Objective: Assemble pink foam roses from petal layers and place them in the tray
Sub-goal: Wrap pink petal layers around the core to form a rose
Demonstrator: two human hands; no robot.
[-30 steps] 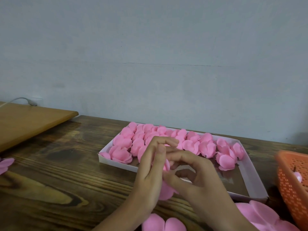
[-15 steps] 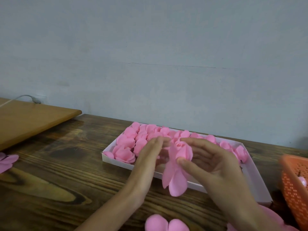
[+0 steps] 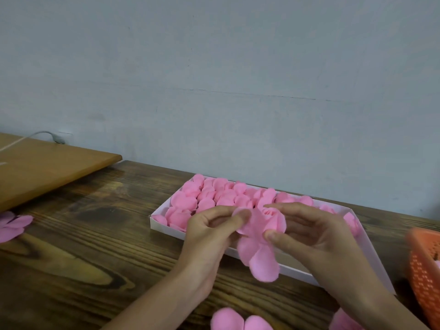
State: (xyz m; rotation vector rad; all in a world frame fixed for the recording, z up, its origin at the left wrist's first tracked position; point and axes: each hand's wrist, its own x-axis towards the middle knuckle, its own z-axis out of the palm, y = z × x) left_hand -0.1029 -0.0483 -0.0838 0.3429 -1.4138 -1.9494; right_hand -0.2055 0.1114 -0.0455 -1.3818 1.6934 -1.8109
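Pink foam filled the middle of the view: a half-built rose (image 3: 267,223) was held up between both hands, just above the near wall of the tray (image 3: 297,272). The right hand (image 3: 319,236) pinched the furled bud between thumb and forefinger. The left hand (image 3: 209,234) pinched one outer petal at the rose's left edge. The rose stood roughly upright, bud on top, with two unwrapped petals hanging down toward the bench (image 3: 95,258). Finished roses (image 3: 209,198) packed the tray's left and far parts, so the free room seemed to lie at its right near end, below and beyond the right hand, which was the nearer to it. Wrapping looked unfinished, and the hanging petals probably needed folding up before placing. Loose petals (image 3: 238,321) lay nearest the person.
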